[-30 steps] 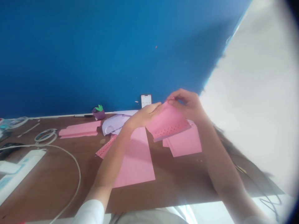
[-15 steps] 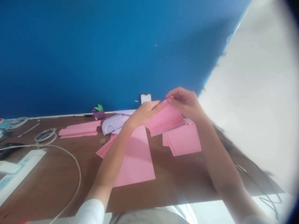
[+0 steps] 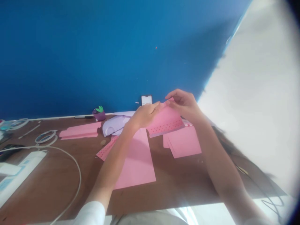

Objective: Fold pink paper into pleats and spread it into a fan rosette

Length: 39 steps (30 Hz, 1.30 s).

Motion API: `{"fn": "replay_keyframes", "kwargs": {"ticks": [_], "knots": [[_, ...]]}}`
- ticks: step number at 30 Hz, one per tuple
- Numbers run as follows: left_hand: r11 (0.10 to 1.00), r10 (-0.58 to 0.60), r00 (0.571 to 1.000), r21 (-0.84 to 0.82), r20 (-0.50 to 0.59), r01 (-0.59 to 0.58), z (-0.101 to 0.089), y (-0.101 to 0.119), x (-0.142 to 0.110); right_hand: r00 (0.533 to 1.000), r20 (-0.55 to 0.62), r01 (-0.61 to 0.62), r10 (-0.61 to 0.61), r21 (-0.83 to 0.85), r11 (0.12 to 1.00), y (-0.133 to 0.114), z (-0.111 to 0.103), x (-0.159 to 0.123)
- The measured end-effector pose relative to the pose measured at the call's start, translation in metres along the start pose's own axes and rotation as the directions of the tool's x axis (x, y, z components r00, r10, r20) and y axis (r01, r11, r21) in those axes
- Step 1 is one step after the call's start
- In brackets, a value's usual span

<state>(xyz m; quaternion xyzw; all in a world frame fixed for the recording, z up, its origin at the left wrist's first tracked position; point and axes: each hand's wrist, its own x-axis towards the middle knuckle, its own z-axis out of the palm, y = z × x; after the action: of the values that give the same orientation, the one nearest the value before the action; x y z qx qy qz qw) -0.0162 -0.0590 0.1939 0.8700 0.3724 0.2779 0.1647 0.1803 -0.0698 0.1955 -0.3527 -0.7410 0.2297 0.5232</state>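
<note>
Between my two hands is a pink paper piece (image 3: 165, 120) with a band of red dots along its lower edge, tilted above the table. My left hand (image 3: 145, 115) grips its upper left edge, thumb against the paper. At the top right corner, my right hand (image 3: 182, 101) pinches the same piece with thumb and fingers. Below my left forearm lies a large pink sheet (image 3: 138, 162), with a dotted pink strip (image 3: 106, 149) poking out beside it. Smaller pink sheets (image 3: 185, 143) rest under the held piece.
Crumpled lilac paper (image 3: 114, 124), a folded pink strip (image 3: 81, 130) and a small purple pot (image 3: 99, 114) sit toward the back. A phone (image 3: 146, 100) leans on the blue wall. Tape rolls (image 3: 45, 137), a white cable (image 3: 78, 168) and a power strip (image 3: 22, 175) occupy the left.
Both hands keep hold of the dotted pink paper. The right hand has shifted very slightly left, and the paper's lower edge has moved a little with it.
</note>
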Motion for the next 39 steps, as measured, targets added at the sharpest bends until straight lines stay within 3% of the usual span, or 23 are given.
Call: {"fn": "replay_keyframes", "kwargs": {"ticks": [9,17,23,30,34,39], "knots": [[0.987,0.02,0.998,-0.159,0.052,-0.011,-0.002,-0.011,0.005,1.0,0.004,-0.016,0.017,-0.029,0.999,-0.005,-0.009,-0.002],[0.996,0.001,0.999,-0.088,0.038,0.003,-0.004,-0.008,0.001,0.999,0.021,-0.042,0.042,-0.001,0.999,-0.004,-0.008,0.0],[0.969,0.035,0.998,-0.247,0.044,-0.023,0.0,-0.008,0.003,1.0,0.011,-0.024,0.025,-0.05,0.998,-0.007,-0.012,-0.002],[0.962,0.047,0.959,-0.27,0.278,0.031,-0.008,-0.015,0.003,0.998,0.046,-0.034,0.038,-0.091,0.995,-0.007,-0.016,-0.003],[0.976,-0.009,0.966,-0.208,0.257,0.065,-0.009,-0.017,0.002,0.998,0.044,-0.05,0.053,-0.069,0.996,-0.006,-0.017,-0.003],[0.99,-0.003,0.99,-0.141,0.14,0.023,-0.004,-0.016,0.005,0.996,0.021,-0.087,0.088,-0.026,0.996,-0.005,-0.018,-0.003]]}}
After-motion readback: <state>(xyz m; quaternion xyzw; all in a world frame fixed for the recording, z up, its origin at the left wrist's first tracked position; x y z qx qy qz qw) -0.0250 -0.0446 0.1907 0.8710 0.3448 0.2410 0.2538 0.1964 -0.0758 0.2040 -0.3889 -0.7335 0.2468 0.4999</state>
